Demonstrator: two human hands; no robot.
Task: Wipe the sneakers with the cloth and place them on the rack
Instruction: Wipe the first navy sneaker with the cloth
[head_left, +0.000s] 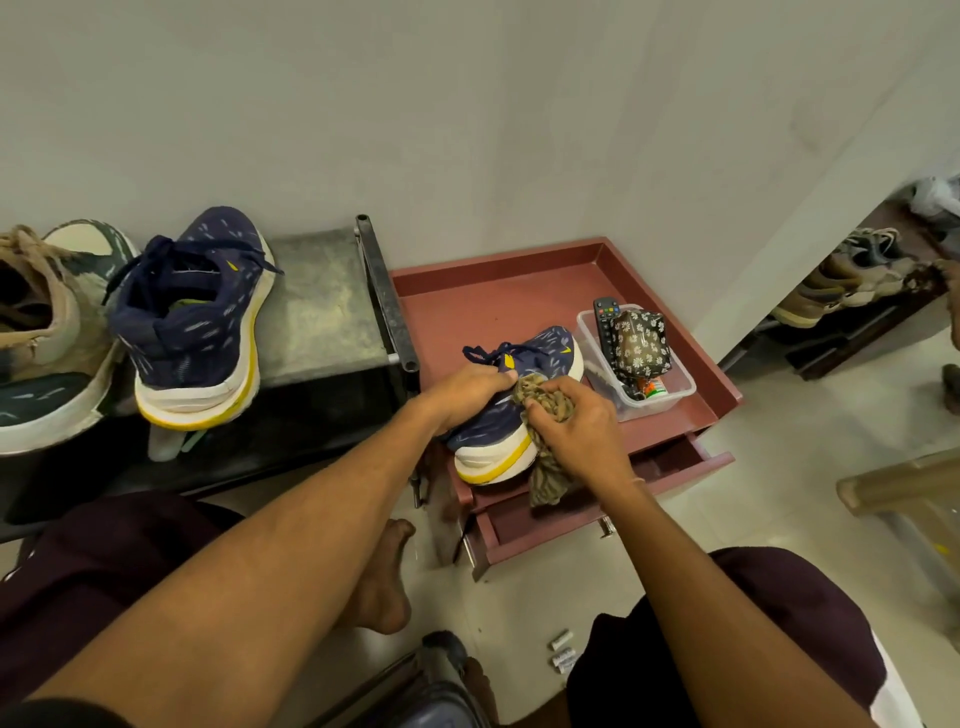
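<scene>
A navy knit sneaker (488, 436), flecked with pale dashes and set on a thick white sole with a yellow band, is held at the front left corner of a maroon cabinet top (493, 296), its heel reaching past the front edge. A small yellow mark is seen on its side, too small to be read. The upper is gripped by the left hand (467, 392), with the fingers curled over the collar beside the blue laces. A coarse, twisted olive-brown cloth (550, 473) is bunched in the closed fingers of the right hand (576, 426) and pressed against the sneaker's side. Its loose end hangs down over a partly open drawer (675, 462).

Along the right edge of the cabinet top a clear rectangular plastic tub (675, 389) is placed. A black remote control (605, 322) and a daisy-printed pouch (639, 343) are held in it, along with a small orange-labelled item whose print cannot be read.

On the dark metal-framed rack (322, 312), which has a dull grey shelf surface, the matching sneaker (202, 322) is stood near the left end with its heel outward. It is just beside a worn beige and green shoe (47, 332).
</scene>
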